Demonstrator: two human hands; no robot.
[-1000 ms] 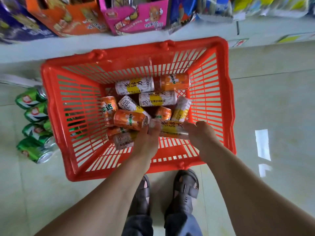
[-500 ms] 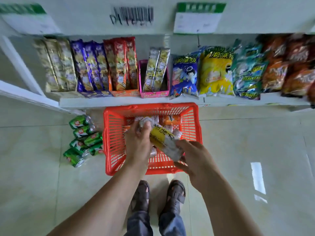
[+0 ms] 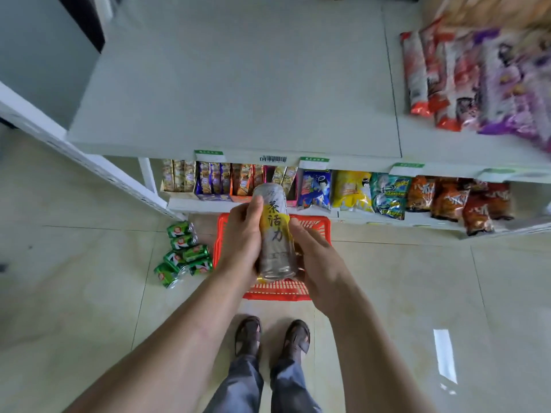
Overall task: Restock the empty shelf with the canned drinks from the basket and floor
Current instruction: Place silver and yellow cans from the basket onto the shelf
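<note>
A silver and yellow drink can is held upright between both hands, above the red basket on the floor. My left hand wraps its left side with the thumb on the front. My right hand grips its right side and lower end. Most of the basket and its contents are hidden behind my hands. Several green cans lie on the floor left of the basket. The bare grey shelf spreads out ahead, above the basket.
Snack bags lie on the right part of the upper shelf. The lower shelf holds rows of snack boxes and bags. A white shelf frame slants at the left. My feet stand on the tiled floor.
The can has been lifted out of the basket and turned upright, both hands rising with it. The view has risen from the basket to the bare shelf.
</note>
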